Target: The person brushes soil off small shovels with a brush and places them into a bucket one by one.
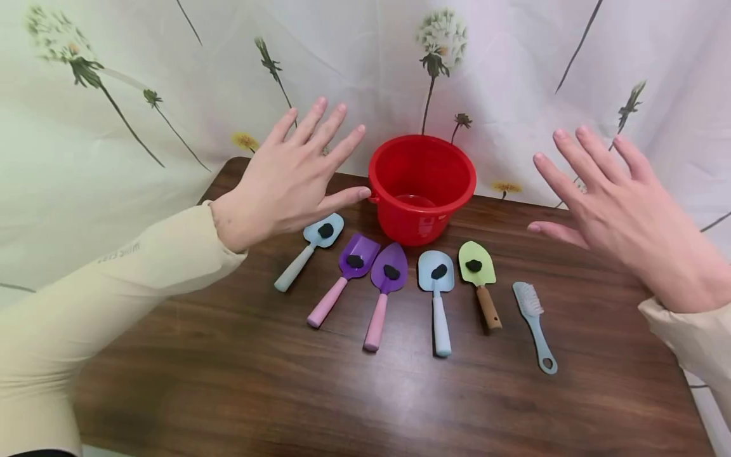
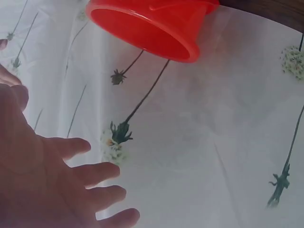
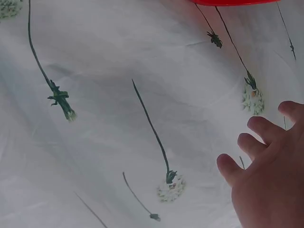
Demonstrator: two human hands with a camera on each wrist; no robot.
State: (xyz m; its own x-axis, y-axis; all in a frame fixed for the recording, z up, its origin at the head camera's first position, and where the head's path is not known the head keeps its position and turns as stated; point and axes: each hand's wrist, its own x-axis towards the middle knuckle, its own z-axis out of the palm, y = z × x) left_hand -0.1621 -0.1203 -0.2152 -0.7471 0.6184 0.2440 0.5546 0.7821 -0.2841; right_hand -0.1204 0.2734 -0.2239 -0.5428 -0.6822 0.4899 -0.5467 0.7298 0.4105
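Note:
Both hands hover over the table with fingers spread, holding nothing. The left hand (image 1: 285, 174) is nearest the red bucket (image 1: 414, 219), its thumb by the bucket's left side. To the right, the right hand (image 1: 622, 209) is raised above the brush (image 1: 535, 327). In a row before the bucket lie a pale blue scoop (image 1: 295, 270), a square purple shovel (image 1: 327, 303), a pointed purple trowel (image 1: 375, 322), a light blue shovel (image 1: 441, 324) and a green trowel (image 1: 488, 308) with a brown handle. On each blade sits a small black lump (image 1: 474, 266).
The dark wooden table (image 1: 342, 406) runs back to a white curtain (image 1: 354, 38) printed with dandelions. The bucket stands at the table's far edge, close to the curtain. Its inside shows no contents.

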